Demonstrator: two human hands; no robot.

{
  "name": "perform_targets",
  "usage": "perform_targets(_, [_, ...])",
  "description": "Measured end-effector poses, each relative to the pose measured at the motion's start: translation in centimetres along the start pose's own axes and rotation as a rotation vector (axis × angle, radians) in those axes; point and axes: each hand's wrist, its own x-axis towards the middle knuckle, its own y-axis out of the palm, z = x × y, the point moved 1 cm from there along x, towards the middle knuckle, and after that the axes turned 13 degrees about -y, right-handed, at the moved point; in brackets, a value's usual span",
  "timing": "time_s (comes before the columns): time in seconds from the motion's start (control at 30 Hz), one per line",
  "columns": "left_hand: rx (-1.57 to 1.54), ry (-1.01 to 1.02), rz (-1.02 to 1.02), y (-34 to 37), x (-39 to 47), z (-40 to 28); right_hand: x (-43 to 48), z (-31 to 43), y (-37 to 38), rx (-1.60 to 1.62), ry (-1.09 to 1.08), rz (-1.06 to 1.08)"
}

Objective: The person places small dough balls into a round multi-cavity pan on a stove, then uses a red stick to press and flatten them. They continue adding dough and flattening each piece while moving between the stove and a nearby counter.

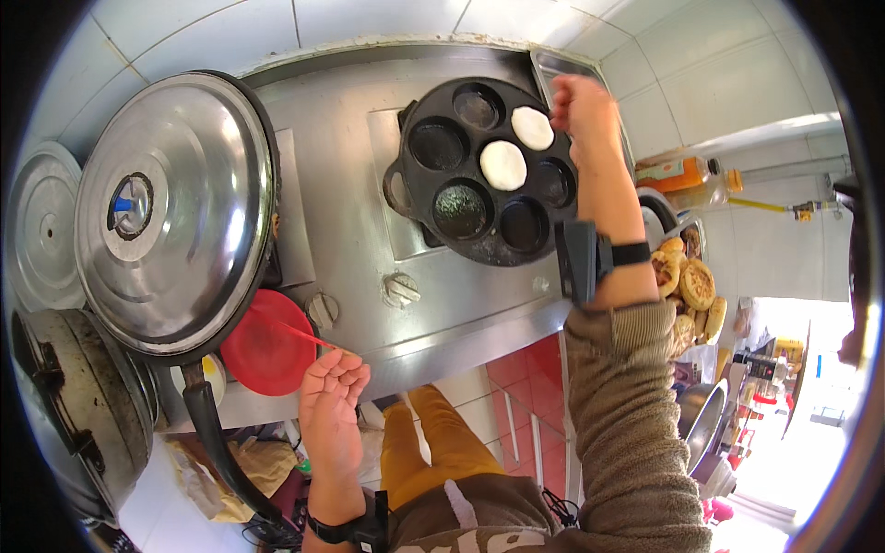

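Note:
A black cast-iron pan with round wells [492, 228] sits on the stove at centre. Two pale dough rounds lie on it, one on the middle [503, 166] and one towards the upper right [532, 128]. My right hand [582, 107], blurred, is raised just right of the upper round, fingers curled; whether it holds anything is hidden. At the lower left, my left hand [335, 380] has bent fingers beside a red plastic bowl [269, 345]. A thin red handle [304, 334] runs from over the bowl to its fingertips.
A large lidded frying pan [173, 214] stands left, its black handle [214, 442] reaching past the counter edge. Stove knobs [401, 289] are at the front. A metal tray [553, 66] lies behind my right hand. Browned flatbreads [697, 285] and bottles [681, 174] are at right.

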Motion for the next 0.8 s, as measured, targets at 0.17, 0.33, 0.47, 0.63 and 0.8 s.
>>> perform_targets(0.17, [0.002,-0.112,0.046,1.3,-1.9,2.8,-15.3,5.6,-4.8,0.46,-0.488,-0.134])
perform_targets(0.33, [0.155,-0.231,0.129,2.2,-4.1,6.9,-34.3,4.1,-5.9,0.495,0.063,0.216])
perform_targets(0.47, [0.343,-0.302,0.155,1.1,-5.9,10.5,-44.9,0.9,-11.6,0.604,0.476,0.258])
perform_targets(0.63, [0.697,-0.443,0.181,-1.2,-9.5,16.1,-57.5,-2.5,-21.4,0.426,0.555,0.198])
perform_targets(0.8, [1.058,-0.701,0.319,-1.8,-15.9,21.7,-68.9,-3.5,-31.9,-0.134,0.589,0.445])
